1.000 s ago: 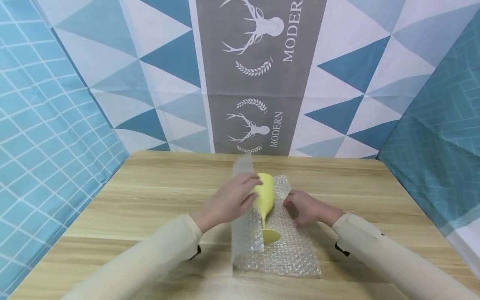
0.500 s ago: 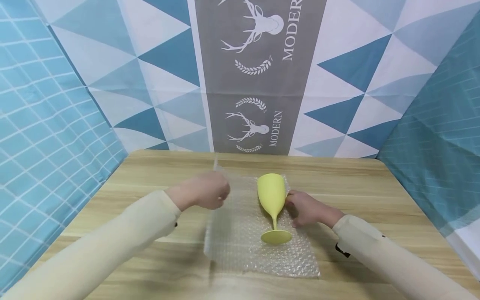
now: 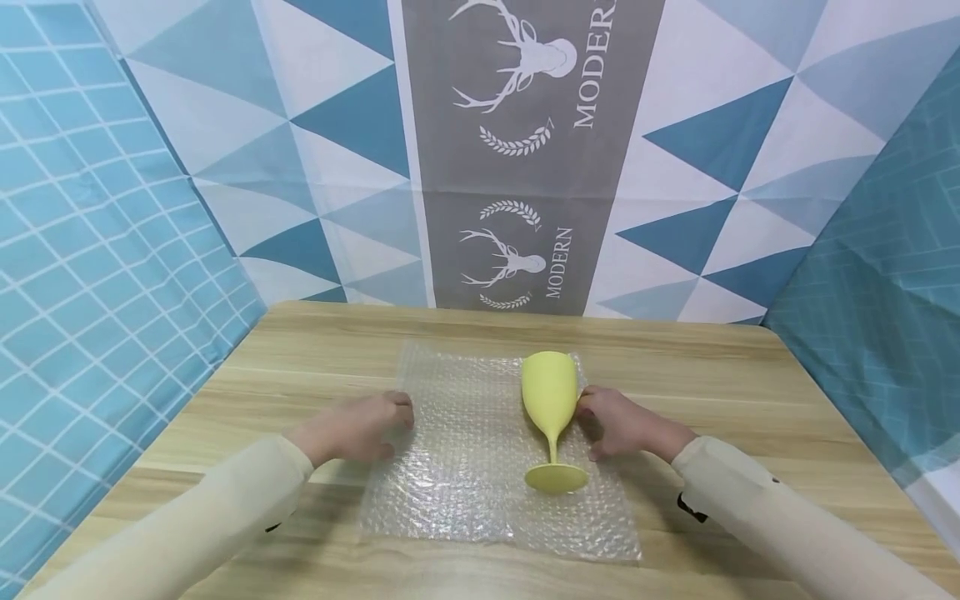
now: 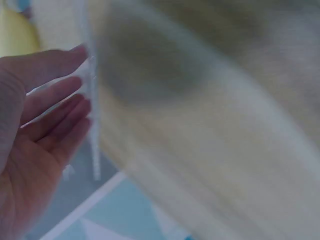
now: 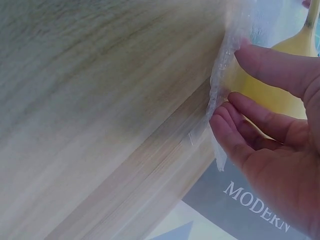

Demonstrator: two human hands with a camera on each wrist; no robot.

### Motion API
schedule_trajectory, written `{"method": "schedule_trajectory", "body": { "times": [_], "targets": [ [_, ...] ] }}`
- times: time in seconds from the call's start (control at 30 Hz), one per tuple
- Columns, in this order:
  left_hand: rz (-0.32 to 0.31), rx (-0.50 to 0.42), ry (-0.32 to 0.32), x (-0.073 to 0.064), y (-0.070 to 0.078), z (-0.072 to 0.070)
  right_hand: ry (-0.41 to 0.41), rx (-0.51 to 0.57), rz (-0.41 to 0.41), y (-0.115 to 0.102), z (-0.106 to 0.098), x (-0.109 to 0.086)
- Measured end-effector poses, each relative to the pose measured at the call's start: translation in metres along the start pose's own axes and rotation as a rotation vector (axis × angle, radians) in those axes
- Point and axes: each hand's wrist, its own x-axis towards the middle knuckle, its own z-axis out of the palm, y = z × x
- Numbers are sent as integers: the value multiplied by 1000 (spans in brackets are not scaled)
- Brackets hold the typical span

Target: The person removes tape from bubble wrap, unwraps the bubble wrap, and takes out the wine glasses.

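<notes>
A yellow plastic goblet (image 3: 550, 386) lies on the right part of a clear bubble wrap sheet (image 3: 457, 454), its foot toward me and its bowl away. The sheet is spread out on the wooden table. My left hand (image 3: 367, 427) is at the sheet's left edge; in the left wrist view its fingers (image 4: 60, 122) are nearly straight, tips right at the edge. My right hand (image 3: 622, 423) rests by the right edge, close beside the goblet's bowl. Seen from the right wrist, the thumb and loosely bent fingers (image 5: 265, 117) touch the wrap edge, apart from each other.
The wooden table (image 3: 720, 383) extends to both sides of the sheet. A patterned cloth backdrop (image 3: 517, 167) stands behind its far edge. Blue cloth hangs (image 3: 90, 250) at the left, with darker teal cloth (image 3: 877, 275) at the right.
My left hand has swung the left flap of bubble wrap off the goblet and out to the left, laying it down. The goblet is uncovered and slightly farther right. My right hand stayed.
</notes>
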Motion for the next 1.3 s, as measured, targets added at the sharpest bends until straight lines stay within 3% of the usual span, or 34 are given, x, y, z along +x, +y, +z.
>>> {"method": "schedule_trajectory", "body": {
  "times": [0.1, 0.23, 0.63, 0.93, 1.2, 1.3],
  "targets": [
    [46, -9, 60, -1, -10, 15, 5, 0, 9, 0, 1, 1],
    [52, -69, 87, 1, -21, 23, 11, 1, 42, 1, 2, 4],
    [10, -112, 93, 27, -50, 20, 3, -31, 92, 16, -6, 28],
    [3, -63, 58, 33, -48, 17, 4, -40, 63, 21, -10, 31],
    [7, -31, 90, 31, -37, 10, 59, 90, 122, 18, -13, 30],
    [11, -27, 109, 30, -37, 9, 74, 139, 184, 12, -15, 30]
  ]
}}
